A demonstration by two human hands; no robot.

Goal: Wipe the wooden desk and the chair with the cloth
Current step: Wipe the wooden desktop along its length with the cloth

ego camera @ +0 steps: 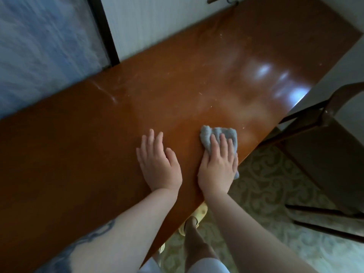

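A wooden desk (98, 154) is seen from above, with two bare hands laid on its near edge. The right hand (217, 166) is spread flat, fingers straight, and a crumpled grey cloth (218, 134) is pressed beneath it against the wood; nothing is gripped, the cloth is simply held down by the palm and fingers. Part of the cloth shows beyond the fingertips and a corner hangs off the desk edge beside the little finger. The left hand (157, 162) is laid just beside the right, flat and relaxed on bare wood, with nothing held, apparently as a brace. Pale specks and smears of dust are visible on the desk ahead of the right hand's fingertips and off to the far side of the left hand. A dark chair (325, 146) is set well out beyond the right hand, untouched. The desk-wiping step is judged to be under way; a push of the cloth forward across the dusty patch is called for next, the chair being left for afterwards
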